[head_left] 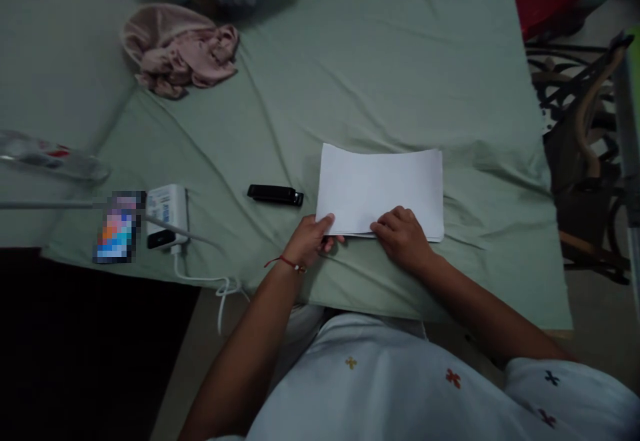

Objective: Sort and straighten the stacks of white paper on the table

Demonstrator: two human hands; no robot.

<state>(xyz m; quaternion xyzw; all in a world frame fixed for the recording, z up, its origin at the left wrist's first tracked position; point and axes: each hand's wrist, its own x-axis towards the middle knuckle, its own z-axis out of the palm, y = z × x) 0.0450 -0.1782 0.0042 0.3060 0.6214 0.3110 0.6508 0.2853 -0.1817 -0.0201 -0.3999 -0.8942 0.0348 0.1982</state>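
White shirt front (385,381) lies nearest the camera. White paper sheets (377,184) sit on the green tablecloth (425,94). Left hand (309,237) pinches their near-left corner; right hand (405,239) bends over the near edge, grip indeterminable. Black stapler (273,194) lies just left of the sheets.

The left fingers (327,245) curl beneath the thumb (327,221) (a pinch), while the right fingers (391,221) bend, palm down.

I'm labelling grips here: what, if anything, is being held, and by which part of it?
The white paper: the left hand holds its near left corner, thumb on top. The right hand touches its near edge; whether it grips is unclear.
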